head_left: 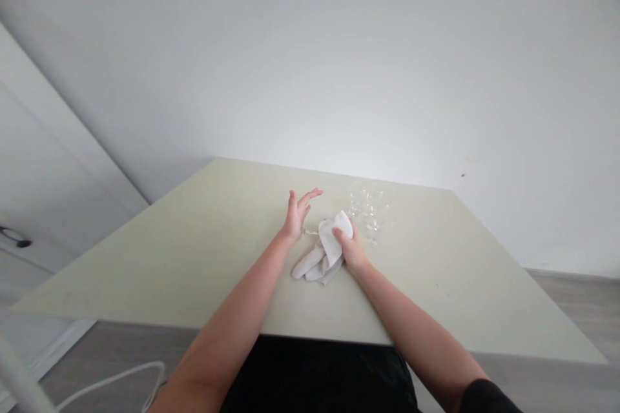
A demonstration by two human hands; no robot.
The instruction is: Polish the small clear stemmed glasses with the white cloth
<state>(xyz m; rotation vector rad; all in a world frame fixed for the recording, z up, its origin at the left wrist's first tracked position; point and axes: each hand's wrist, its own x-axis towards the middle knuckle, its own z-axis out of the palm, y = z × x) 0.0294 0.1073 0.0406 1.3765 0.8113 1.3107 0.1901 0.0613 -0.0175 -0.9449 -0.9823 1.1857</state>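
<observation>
My right hand point(353, 250) grips a soft white cloth pouch point(330, 246), thumb over its front and fingers behind. Its folds hang down to the tabletop, and a thin pale cord point(310, 232) sticks out from its left side. Just left of the pouch, my left hand point(296, 218) is raised with fingers apart and nothing visible in it. Behind the pouch and partly beyond my right hand lies a cluster of small clear, shiny pieces point(372, 210); their exact kind is too hard to make out.
The pale table point(159, 258) stands against a white wall point(310, 64). A white cabinet point(53, 155) with a dark handle is on the left. Below the table's front left edge, a white cable point(116, 375) runs over the grey floor.
</observation>
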